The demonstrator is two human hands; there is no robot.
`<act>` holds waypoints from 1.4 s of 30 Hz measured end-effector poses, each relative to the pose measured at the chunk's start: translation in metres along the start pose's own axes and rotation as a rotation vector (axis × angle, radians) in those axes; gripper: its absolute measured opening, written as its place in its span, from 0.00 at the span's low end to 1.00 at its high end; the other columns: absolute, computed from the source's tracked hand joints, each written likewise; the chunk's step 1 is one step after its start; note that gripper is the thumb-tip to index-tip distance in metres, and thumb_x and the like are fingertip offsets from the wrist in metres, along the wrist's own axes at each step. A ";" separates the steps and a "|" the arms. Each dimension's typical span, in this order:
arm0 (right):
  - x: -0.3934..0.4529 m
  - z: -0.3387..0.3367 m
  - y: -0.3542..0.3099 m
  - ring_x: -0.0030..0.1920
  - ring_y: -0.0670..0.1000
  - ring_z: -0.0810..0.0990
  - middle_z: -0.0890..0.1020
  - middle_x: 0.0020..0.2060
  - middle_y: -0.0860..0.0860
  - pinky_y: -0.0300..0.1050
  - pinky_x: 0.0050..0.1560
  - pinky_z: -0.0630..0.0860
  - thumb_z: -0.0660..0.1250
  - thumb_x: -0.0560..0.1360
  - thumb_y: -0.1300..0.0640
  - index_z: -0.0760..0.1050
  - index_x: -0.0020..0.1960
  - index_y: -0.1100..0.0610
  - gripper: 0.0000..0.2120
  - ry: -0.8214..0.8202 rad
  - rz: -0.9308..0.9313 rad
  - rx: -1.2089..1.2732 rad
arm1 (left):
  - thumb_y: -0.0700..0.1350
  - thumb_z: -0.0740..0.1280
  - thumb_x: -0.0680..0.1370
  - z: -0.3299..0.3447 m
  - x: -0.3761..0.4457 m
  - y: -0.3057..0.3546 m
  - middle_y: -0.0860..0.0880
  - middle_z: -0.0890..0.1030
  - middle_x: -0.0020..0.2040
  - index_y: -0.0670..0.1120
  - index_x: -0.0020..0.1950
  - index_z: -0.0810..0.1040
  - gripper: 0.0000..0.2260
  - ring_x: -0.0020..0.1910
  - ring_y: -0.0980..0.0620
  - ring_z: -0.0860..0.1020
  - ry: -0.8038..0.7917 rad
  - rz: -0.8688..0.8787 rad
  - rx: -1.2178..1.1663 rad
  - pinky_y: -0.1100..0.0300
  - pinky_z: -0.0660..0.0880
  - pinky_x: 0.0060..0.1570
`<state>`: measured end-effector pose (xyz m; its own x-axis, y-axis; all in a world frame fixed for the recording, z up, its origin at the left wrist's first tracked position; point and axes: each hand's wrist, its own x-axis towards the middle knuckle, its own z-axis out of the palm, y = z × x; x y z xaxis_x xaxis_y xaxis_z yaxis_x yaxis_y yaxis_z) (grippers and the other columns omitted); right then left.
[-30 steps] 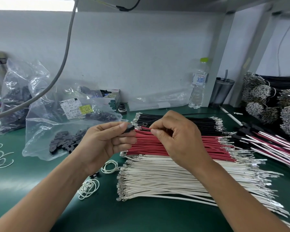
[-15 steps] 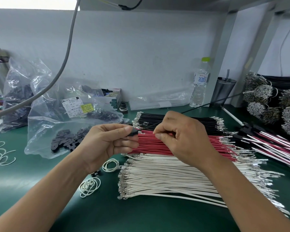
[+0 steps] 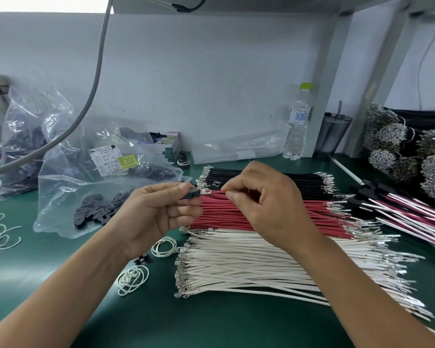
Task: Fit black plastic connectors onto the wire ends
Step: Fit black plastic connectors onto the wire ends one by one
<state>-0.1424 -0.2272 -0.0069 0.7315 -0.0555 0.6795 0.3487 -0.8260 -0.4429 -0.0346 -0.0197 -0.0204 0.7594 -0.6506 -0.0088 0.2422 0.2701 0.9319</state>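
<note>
While the left hand (image 3: 158, 212) pinches a black connector (image 3: 192, 193) at frame centre, the right hand (image 3: 264, 204) pinches a red wire (image 3: 212, 193), its metal terminal at the connector's mouth. Advised: keep the terminal square to the cavity, push straight, housing steady. Change: a second ago a black wire was being seated; now a red one.

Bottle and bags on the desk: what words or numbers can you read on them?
Water bottle: blue label with two large Chinese characters, the first reads "冰"; the second is too blurred.
White label on the plastic bag: "500" can be made out; the other lines are too blurred to trust.
Yellow sticker beside it: print too small to read.
Small box: no readable text.
</note>
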 end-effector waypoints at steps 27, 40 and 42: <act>-0.002 0.002 -0.007 0.40 0.44 0.77 0.78 0.39 0.41 0.50 0.42 0.77 0.72 0.75 0.54 0.83 0.43 0.49 0.03 -0.010 -0.028 -0.055 | 0.44 0.73 0.72 0.002 -0.001 -0.001 0.38 0.86 0.44 0.40 0.50 0.87 0.10 0.38 0.46 0.86 -0.020 0.014 0.005 0.59 0.84 0.37; -0.002 0.003 -0.006 0.41 0.45 0.79 0.79 0.40 0.40 0.51 0.42 0.78 0.74 0.75 0.56 0.86 0.47 0.49 0.03 0.025 -0.026 0.041 | 0.42 0.76 0.70 0.001 -0.002 0.000 0.38 0.87 0.45 0.41 0.52 0.87 0.12 0.38 0.48 0.86 -0.048 0.072 0.009 0.59 0.84 0.38; -0.003 0.004 -0.005 0.42 0.45 0.80 0.80 0.40 0.41 0.53 0.44 0.78 0.74 0.76 0.57 0.85 0.48 0.49 0.04 -0.004 -0.003 0.075 | 0.42 0.75 0.71 0.001 -0.002 0.000 0.38 0.87 0.46 0.41 0.56 0.86 0.14 0.39 0.47 0.87 -0.047 0.078 0.018 0.57 0.85 0.39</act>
<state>-0.1439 -0.2211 -0.0086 0.7330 -0.0509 0.6783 0.3932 -0.7819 -0.4837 -0.0365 -0.0192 -0.0201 0.7463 -0.6607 0.0803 0.1723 0.3083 0.9356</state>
